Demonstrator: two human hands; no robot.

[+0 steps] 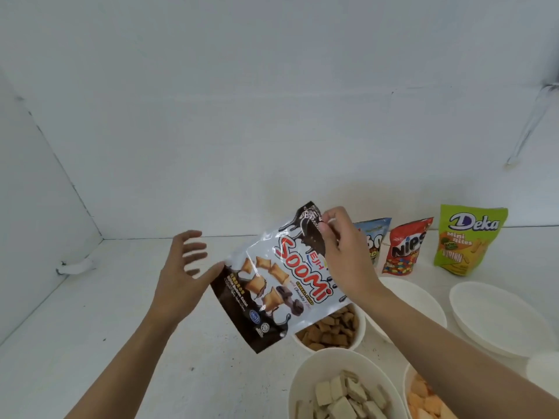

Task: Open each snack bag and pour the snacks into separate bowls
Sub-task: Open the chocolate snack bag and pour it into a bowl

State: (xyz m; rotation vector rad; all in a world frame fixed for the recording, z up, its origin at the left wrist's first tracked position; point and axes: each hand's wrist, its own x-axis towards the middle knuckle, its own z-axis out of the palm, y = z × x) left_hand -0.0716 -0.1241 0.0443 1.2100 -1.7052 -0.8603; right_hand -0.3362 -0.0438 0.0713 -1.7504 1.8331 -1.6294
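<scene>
My right hand (341, 252) pinches the top corner of a brown and white Soomi snack bag (272, 285), which hangs tilted above the table. My left hand (184, 267) is spread open beside the bag, its thumb touching the bag's left edge. Behind the bag a white bowl (360, 334) holds brown pillow-shaped snacks. A nearer bowl (305, 376) holds pale wafer cubes, and another bowl (406, 388) at the lower right holds orange pieces. Three sealed bags stand at the back: a blue one (376, 237), a red Nips bag (406, 246) and a green Deka bag (467, 240).
Two white bowls (423, 300) (496, 316) with nothing visible in them sit on the right of the white table (121, 328). White walls close in the back and left. A small white object (75, 266) lies in the far left corner.
</scene>
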